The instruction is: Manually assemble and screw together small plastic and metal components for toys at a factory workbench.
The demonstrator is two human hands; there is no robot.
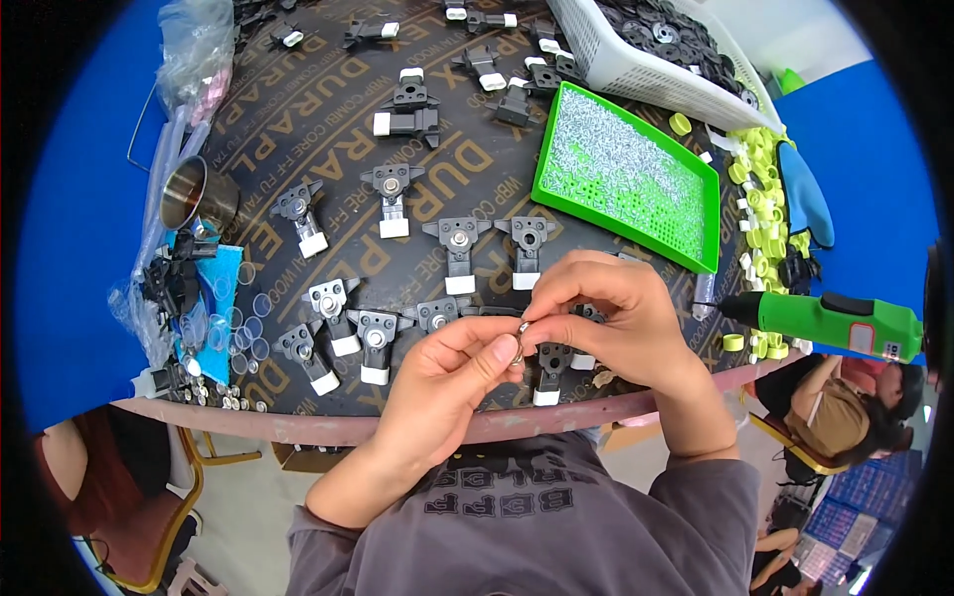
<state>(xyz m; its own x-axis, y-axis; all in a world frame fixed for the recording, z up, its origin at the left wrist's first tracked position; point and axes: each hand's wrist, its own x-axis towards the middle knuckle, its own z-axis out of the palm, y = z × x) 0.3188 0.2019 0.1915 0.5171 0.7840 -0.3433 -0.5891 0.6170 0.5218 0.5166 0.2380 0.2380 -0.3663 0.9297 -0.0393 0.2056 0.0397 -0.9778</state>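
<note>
Above the table's near edge my two hands meet, fingertips almost touching. My left hand point(462, 372) pinches a small shiny metal ring point(519, 350) between thumb and forefinger. The fingers of my right hand point(606, 313) close on the upper side of the same small metal piece; its exact shape is partly covered by the fingertips. Around and beneath my hands lie several black plastic parts with white ends. One black part point(459, 243) with a metal piece in its middle lies just beyond my hands, and another point(527, 243) beside it shows an open dark hole.
A green tray point(711, 260) of small silvery screws lies to the right, before a white basket point(586, 45) of black parts. A green electric screwdriver point(845, 323) and yellow rings point(765, 223) are at the right edge. On the left stands a metal cup point(189, 194) near clear rings point(260, 305).
</note>
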